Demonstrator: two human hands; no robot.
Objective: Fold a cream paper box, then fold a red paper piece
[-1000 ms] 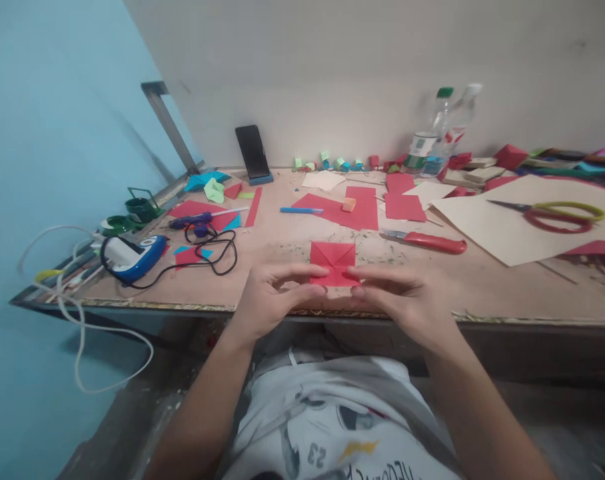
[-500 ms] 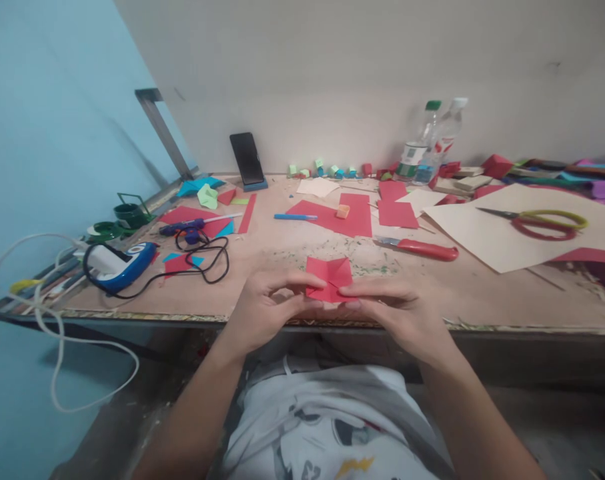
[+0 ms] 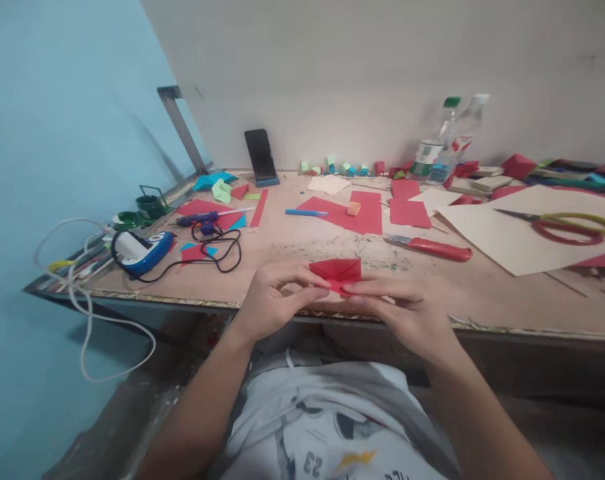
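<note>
A small creased piece of red paper point(image 3: 338, 269) is held between my two hands, just above the table's front edge. My left hand point(image 3: 277, 297) pinches its left side between thumb and fingers. On the other side my right hand point(image 3: 402, 303) grips the paper the same way, fingertips close to the left ones. The paper's back part stands up with crease lines on it, while its lower part is folded in and partly covered by my fingers.
Behind the paper lie a blue pen point(image 3: 306, 213), red sheets point(image 3: 367, 220) and a red-handled knife point(image 3: 439, 249). Scissors point(image 3: 572, 227) rest on a cream sheet point(image 3: 512, 250) at right. A glue gun point(image 3: 202, 219), black cord, phone point(image 3: 261, 155) and blue power strip point(image 3: 152, 257) are at left; bottles point(image 3: 427, 157) stand behind.
The red paper was spread flatter, with a visible centre crease; now its front part is folded up and in. My view has shifted a little to the left.
</note>
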